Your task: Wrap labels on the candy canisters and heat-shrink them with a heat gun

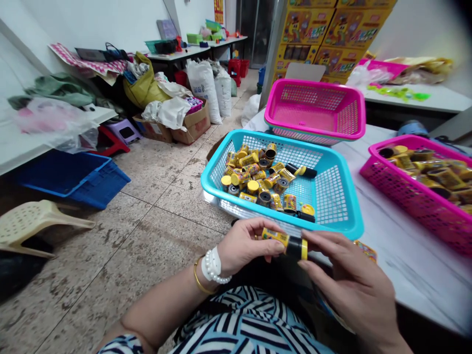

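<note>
My left hand (245,246) is closed around the patterned yellow part of a small yellow-and-black tube (294,247). The tube lies nearly level above my lap, its black section and yellow end ring pointing right. At that ringed end is my right hand (350,280), with thumb and fingers parted on either side of it and not closed on it. Just beyond both hands stands a turquoise basket (332,196) holding many short yellow printed cylinders (254,169). Some show dark round ends, and a few longer black pieces (306,171) lie among them.
A pink basket (401,191) of similar pieces stands on the white table (391,275) at right. Behind the turquoise one is a stacked pink basket (271,105). Printed yellow cartons (309,27) rise behind. A blue crate (84,182) and beige stool (33,221) are at left.
</note>
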The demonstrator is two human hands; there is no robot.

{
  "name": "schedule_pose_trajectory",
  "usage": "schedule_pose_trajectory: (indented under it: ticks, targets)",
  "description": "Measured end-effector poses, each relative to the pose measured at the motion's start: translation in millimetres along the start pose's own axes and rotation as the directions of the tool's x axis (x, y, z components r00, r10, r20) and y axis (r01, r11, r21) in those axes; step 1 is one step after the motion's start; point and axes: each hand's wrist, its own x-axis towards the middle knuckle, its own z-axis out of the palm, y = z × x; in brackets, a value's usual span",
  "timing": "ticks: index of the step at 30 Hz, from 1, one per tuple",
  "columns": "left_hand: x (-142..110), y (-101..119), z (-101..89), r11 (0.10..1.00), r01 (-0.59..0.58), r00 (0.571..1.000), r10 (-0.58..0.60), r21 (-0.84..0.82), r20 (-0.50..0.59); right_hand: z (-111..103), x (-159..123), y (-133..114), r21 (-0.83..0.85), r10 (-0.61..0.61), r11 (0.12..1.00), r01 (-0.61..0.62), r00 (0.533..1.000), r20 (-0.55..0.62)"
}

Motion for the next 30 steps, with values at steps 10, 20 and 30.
schedule_pose_trajectory:
  ticks: [10,20,30]
  targets:
    - [1.3,7.4,13.7,0.997,-0.008,0.990,-0.004,0.082,0.139,-15.2,6.4,-8.0,-0.171,-0.279,0.950,0.263,0.957,-0.079]
    - [58.0,89.2,44.3,0.891,-0.397,0.883,0.304,0.222,0.359,-46.7,79.3,0.3,-0.155,-0.308,0.949,0.273,0.905,-0.293]
    - [151.0,133.9,31.0,0.792,-0.440,0.897,0.371,0.423,0.240,-52.1,182.5,53.8,0.026,-0.307,0.944,0.328,0.906,-0.291]
